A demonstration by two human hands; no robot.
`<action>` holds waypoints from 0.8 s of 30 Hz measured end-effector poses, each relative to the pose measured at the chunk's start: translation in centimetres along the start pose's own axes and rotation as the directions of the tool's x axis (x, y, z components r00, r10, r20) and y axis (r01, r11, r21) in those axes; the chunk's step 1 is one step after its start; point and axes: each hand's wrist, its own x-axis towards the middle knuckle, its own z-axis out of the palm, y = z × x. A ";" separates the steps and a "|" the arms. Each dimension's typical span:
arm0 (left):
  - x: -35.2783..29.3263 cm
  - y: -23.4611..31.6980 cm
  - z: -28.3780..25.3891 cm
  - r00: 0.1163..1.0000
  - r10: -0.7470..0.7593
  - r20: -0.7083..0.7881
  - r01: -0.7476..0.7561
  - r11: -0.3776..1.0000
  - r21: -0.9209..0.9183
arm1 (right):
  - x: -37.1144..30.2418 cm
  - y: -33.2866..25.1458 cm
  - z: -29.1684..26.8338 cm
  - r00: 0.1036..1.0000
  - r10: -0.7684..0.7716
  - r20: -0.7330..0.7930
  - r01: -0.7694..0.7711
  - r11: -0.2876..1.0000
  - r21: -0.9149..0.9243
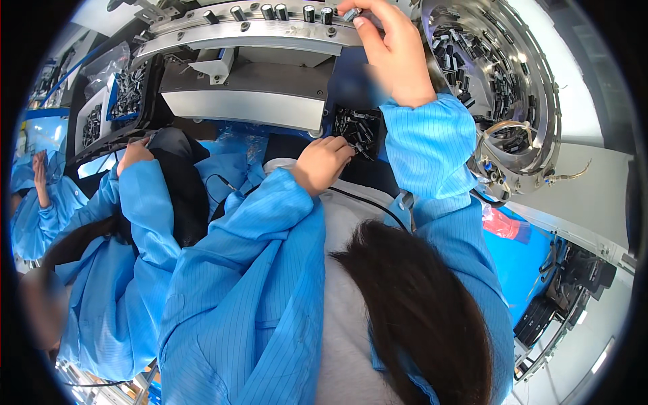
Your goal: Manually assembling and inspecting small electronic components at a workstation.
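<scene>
At the far end of my reach, my right hand (pixel 397 50) pinches a small capacitor (pixel 352 14) between thumb and fingertips at the metal rail (pixel 283 30). Along that rail, left of the hand, stand several black cylindrical capacitors (pixel 267 11) with silver tops. Lower down, my left hand (pixel 324 165) is closed, its fingers curled together beside a dark bin of loose capacitors (pixel 358 131). Whatever those fingers may hold is hidden.
A round metal feeder bowl (pixel 547 88) with many loose capacitors stands right of my right hand. Below the rail juts a grey metal housing (pixel 243 108). At the left, a co-worker in a blue coat (pixel 148 202) sits near trays of dark parts (pixel 127 93).
</scene>
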 end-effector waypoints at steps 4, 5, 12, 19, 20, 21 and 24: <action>-0.5 0.6 -1.0 0.996 -0.046 -0.079 0.038 0.995 -0.096 | 0.1 -0.1 0.0 0.998 0.017 0.059 -0.013 0.998 -0.063; -0.6 0.8 -1.2 0.994 -0.058 -0.097 0.045 0.990 -0.132 | 0.1 -0.2 0.0 0.998 0.016 0.059 -0.012 0.998 -0.061; 3.8 4.7 -11.2 0.920 -0.005 -0.393 -0.047 0.991 -0.123 | -3.5 -0.8 0.6 0.971 -0.015 -0.237 -0.010 0.995 -0.102; 13.2 3.9 -19.9 0.903 0.209 -0.374 -0.100 0.951 0.292 | -18.1 -0.1 3.2 0.946 0.323 -0.014 -0.316 0.931 0.181; 14.3 3.7 -20.3 0.923 0.221 -0.316 -0.104 0.931 0.350 | -19.6 1.2 3.7 0.939 0.339 0.052 -0.342 0.936 0.084; 15.1 3.4 -20.4 0.939 0.231 -0.254 -0.113 0.906 0.407 | -21.1 3.0 4.4 0.926 0.360 0.112 -0.361 0.932 -0.013; 16.0 2.3 -19.6 0.935 0.297 -0.195 -0.174 0.861 0.478 | -24.1 6.7 4.9 0.921 0.360 0.149 -0.312 0.911 -0.271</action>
